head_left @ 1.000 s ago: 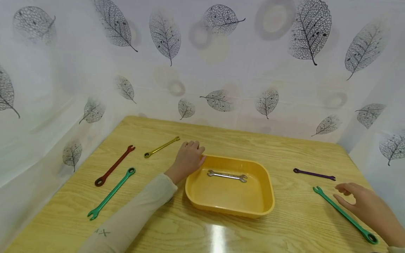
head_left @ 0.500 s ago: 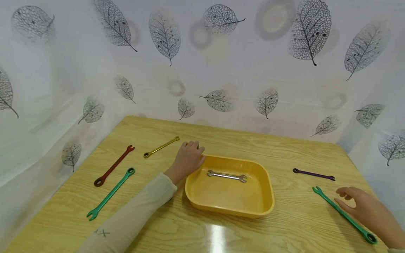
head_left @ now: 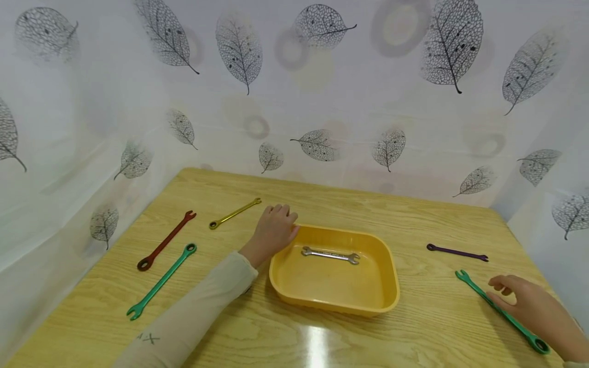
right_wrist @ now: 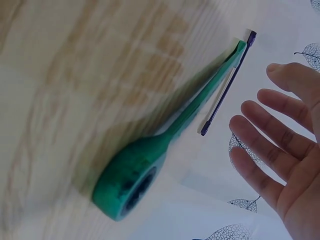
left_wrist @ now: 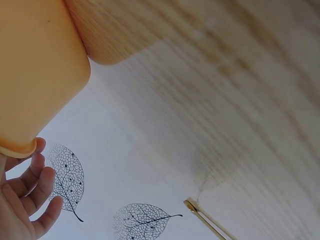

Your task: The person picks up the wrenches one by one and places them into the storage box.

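My left hand [head_left: 272, 230] grips the far-left corner of a yellow plastic tray [head_left: 393, 276]. In the left wrist view its fingers [left_wrist: 41, 187] curl at the rim of the tray [left_wrist: 45, 70]. A silver open-end wrench [head_left: 330, 255] lies inside the tray. At the right, my right hand [head_left: 534, 306] hovers with loosely bent fingers over a green combination wrench [head_left: 490, 302], holding nothing. The right wrist view has this green wrench [right_wrist: 165, 135] large, its ring end nearest, beside the spread fingers [right_wrist: 270, 150]. A purple wrench [head_left: 457, 252] lies just beyond it.
On the left of the wooden table [head_left: 221, 337] lie a red wrench [head_left: 166, 241], a second green wrench [head_left: 162, 281] and a yellow wrench [head_left: 235, 213]. White leaf-printed sheeting [head_left: 340, 102] stands around the back and sides.
My right hand has come down slightly toward the green wrench at the right. The left hand, the tray and the wrenches stay where they were.
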